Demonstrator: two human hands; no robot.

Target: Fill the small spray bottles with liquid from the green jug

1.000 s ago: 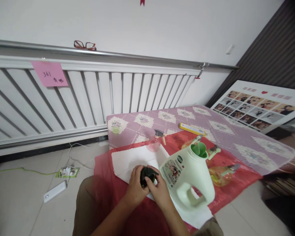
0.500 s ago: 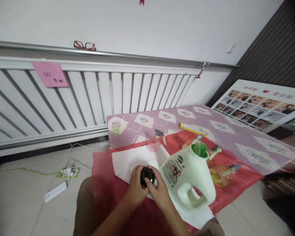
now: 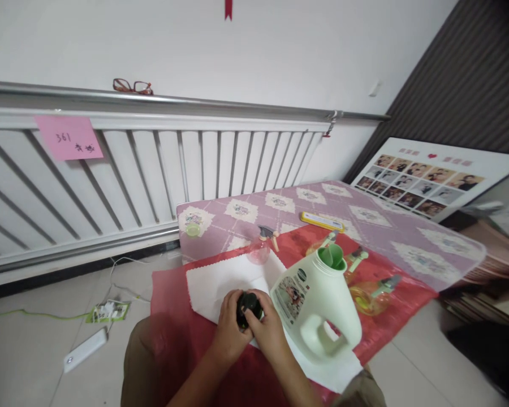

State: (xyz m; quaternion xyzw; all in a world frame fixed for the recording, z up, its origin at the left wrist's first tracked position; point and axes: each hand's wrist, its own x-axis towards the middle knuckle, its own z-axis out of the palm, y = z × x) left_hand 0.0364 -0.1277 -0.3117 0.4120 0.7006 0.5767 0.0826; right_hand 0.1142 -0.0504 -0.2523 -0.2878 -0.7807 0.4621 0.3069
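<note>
Both of my hands are wrapped round a dark bottle with a black top [image 3: 249, 308], held low over a white cloth [image 3: 220, 282]. On its left side my left hand [image 3: 228, 322] grips it. My right hand [image 3: 266, 322] holds the right side, its thumb on the top. The fingers hide much of the bottle. Right of my hands stands a pale green detergent jug [image 3: 322, 305] without a cap, its green spout showing. Beyond the cloth's far edge is a clear pinkish spray bottle [image 3: 259, 251] with a grey and beige trigger.
Spray bottles with yellow liquid [image 3: 367, 299] stand behind the jug on a red sheet [image 3: 407, 288]. A green cap [image 3: 192, 229] and a yellow-edged box [image 3: 322, 221] lie on the floral tabletop [image 3: 369, 215]. A radiator [image 3: 195, 164] runs behind. On the floor is a power strip [image 3: 108, 312].
The whole view has shifted slightly left and tilted. Both hands stay on the dark bottle, which appears turned a little so its shiny nozzle no longer faces right.
</note>
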